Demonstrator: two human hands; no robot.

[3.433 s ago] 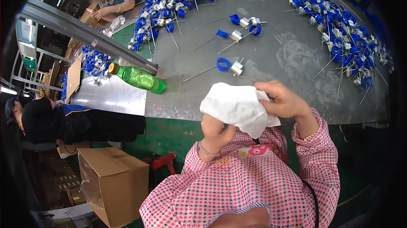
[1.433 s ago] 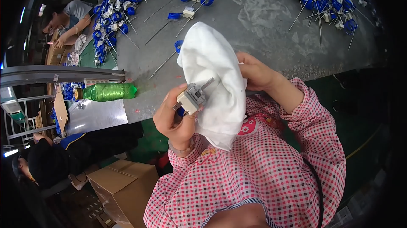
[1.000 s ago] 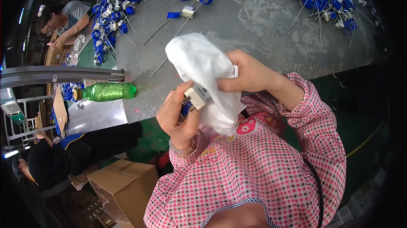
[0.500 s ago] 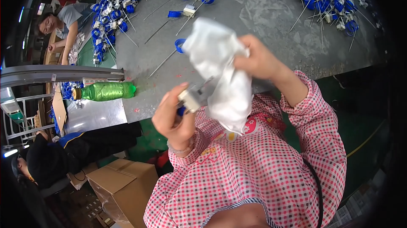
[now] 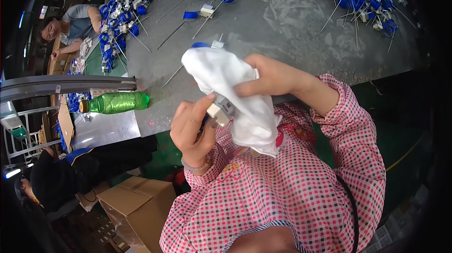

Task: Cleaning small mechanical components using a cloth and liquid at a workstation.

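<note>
Left hand (image 5: 190, 128) pinches the small pale part (image 5: 219, 110); right hand (image 5: 268, 75) clutches the white cloth (image 5: 235, 93) just right of those fingers.

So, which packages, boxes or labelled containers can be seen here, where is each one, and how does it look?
Cardboard box: on the floor at lower left, brown, rectangular, flaps closed.
Plastic bottle: lying on its side at the left edge of the grey table, green, with a brownish cap.
Flat cardboard piece: left of the bottle, brown, seen edge-on.

brown cardboard box (image 5: 141, 206) (floor), green bottle (image 5: 115, 102)
</note>
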